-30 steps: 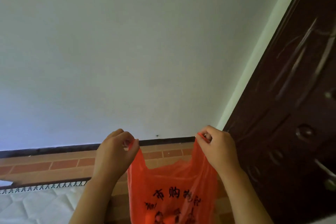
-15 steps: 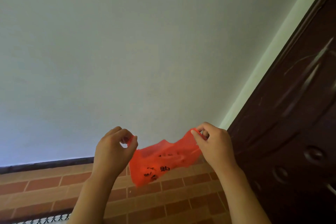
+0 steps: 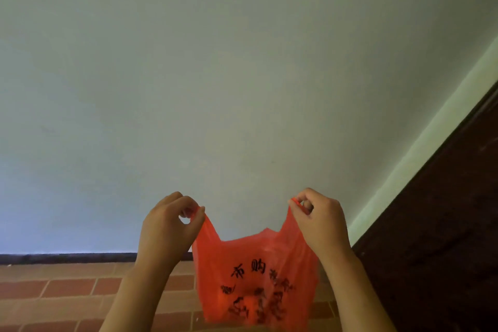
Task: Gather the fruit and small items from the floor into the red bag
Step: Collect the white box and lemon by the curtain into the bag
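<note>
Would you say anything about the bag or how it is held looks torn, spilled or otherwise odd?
Nothing stands out. The red bag hangs intact, one handle pinched in the left hand, the other in the right hand. No fruit is in view.

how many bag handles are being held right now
2: one handle of the red bag pinched in the left hand, the other in the right hand. No other handles show.
</note>
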### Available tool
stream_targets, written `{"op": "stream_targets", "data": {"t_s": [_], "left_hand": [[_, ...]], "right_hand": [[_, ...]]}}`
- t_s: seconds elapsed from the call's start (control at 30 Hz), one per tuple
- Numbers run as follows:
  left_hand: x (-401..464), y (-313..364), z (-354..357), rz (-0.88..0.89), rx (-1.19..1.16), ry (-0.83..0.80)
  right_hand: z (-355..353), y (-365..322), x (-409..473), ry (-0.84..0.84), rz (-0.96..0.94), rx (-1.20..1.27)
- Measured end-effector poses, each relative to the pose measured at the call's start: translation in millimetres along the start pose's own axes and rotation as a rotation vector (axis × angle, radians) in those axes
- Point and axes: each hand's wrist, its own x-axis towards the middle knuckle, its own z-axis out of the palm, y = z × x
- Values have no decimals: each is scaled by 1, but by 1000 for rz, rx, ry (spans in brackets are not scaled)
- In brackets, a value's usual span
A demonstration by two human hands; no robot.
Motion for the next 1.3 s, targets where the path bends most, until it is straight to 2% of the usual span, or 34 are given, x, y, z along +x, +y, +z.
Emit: {"op": "stream_targets", "data": {"t_s": [0.2,0.53,0.93,1.13,1.3], "left_hand": [[52,-14,23,-57,73,93],[120,-21,60,-176,263,243],[148,-35,44,-347,405,358],[183,-69,52,-363,390,393],[215,-116,53,-373,322,389]], "right_hand": [[70,23,82,-113,-94,135],[156,42,207,-206,-276,301],[258,22,252,-397,-415,506],[290,12,275,-440,-422,542],[327,-3,296,-465,-385,477]]}}
